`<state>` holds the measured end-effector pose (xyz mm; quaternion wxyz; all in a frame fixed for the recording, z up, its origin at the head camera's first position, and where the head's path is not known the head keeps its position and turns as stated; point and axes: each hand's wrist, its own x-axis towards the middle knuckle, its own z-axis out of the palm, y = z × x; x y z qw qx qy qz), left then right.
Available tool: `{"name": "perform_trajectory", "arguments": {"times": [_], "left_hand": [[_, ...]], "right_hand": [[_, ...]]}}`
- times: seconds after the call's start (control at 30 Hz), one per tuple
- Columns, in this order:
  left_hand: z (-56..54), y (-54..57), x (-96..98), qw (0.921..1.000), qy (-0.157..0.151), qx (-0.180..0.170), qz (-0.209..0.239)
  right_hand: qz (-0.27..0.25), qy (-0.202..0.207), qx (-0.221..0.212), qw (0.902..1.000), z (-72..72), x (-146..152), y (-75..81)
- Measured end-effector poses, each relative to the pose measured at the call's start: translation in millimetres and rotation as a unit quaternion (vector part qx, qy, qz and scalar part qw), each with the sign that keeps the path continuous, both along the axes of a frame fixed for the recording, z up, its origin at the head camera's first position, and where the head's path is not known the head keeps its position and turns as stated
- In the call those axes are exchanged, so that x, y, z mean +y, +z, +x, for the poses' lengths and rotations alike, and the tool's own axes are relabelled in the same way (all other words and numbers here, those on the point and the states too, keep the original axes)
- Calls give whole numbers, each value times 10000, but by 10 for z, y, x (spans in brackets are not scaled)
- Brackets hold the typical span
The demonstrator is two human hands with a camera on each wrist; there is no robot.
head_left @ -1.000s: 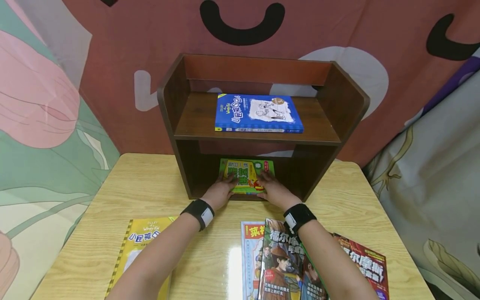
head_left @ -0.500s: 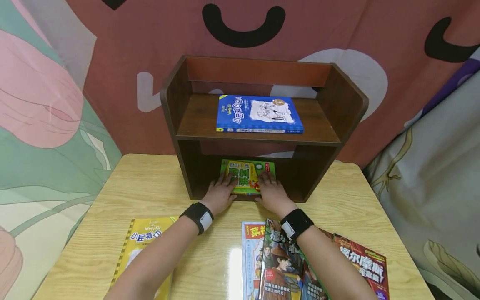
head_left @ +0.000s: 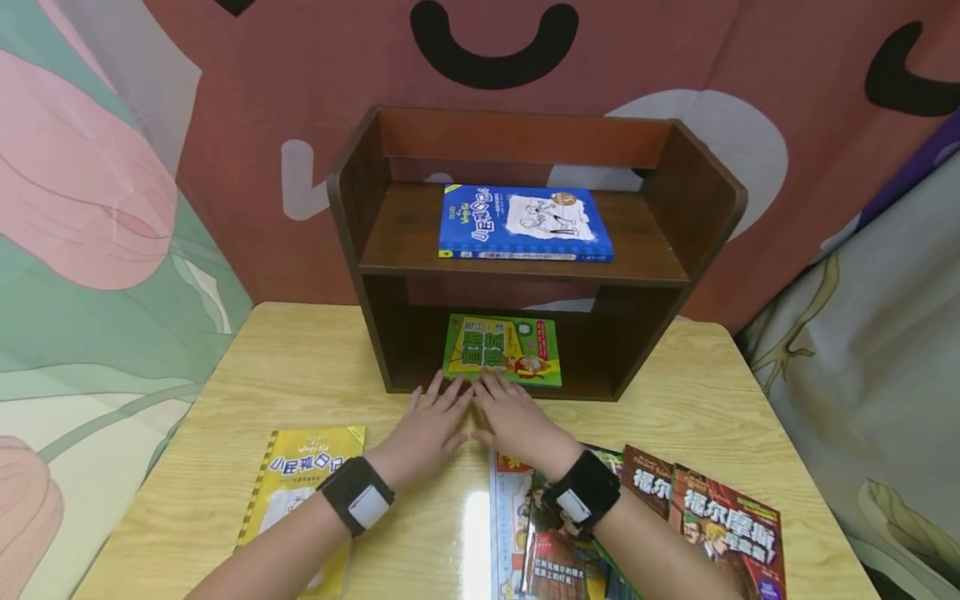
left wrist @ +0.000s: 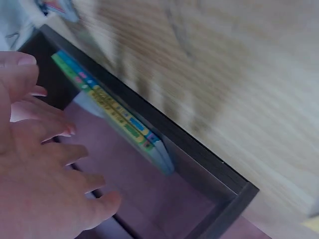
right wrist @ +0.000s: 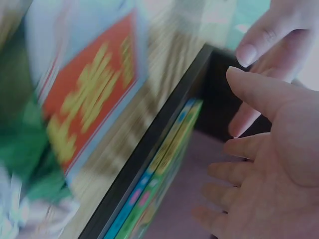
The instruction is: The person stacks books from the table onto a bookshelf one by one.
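A wooden two-tier bookshelf (head_left: 525,274) stands at the back of the table. On its lower tier lies a green and yellow children's book (head_left: 536,350); the wrist views reveal a blue-edged book (right wrist: 135,196) stacked directly under it. My left hand (head_left: 423,433) and right hand (head_left: 519,423) are just in front of this stack, fingers extended and thumbs apart from the covers. Both hold nothing, and their fingertips nearly meet near the shelf's front edge. A blue comic-diary book (head_left: 525,223) lies flat on the upper tier.
A yellow book (head_left: 307,446) lies front left on the table (head_left: 300,358), partly under my left forearm. Front right are several overlapping books, including a red detective book (head_left: 727,525) and a blue-bordered one (head_left: 510,508). Patterned cloth (head_left: 247,75) hangs behind the shelf.
Both hands have let go of the green book's sides and drawn back towards me, coming closer together. The book now shows fully on the lower tier.
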<state>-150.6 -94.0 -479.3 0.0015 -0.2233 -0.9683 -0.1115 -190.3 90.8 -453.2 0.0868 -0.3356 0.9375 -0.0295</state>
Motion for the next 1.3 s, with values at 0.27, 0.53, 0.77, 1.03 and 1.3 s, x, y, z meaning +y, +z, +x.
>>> {"name": "perform_trajectory", "arguments": {"times": [0.27,0.53,0.77,1.03,1.3], "left_hand": [[469,77,-334,9980,574,27,246],[812,-9,-887,9819,1815,-289,449],[959,-107,-1284,9596,2720,-646,329],[978,-200,-1521,9495,2954,-1051,88],[968,-178,-1565,9509,2808,-1288,200]], "right_hand": [[-167,546,-38,9984,325,-160,67],[-66,1079,-381,9934,609,-348,-46],[-42,1552,-521,9865,894,-609,-156],[116,1990,-405,9791,1142,-923,-212],[500,2326,-363,9706,1288,-1183,-288]]}}
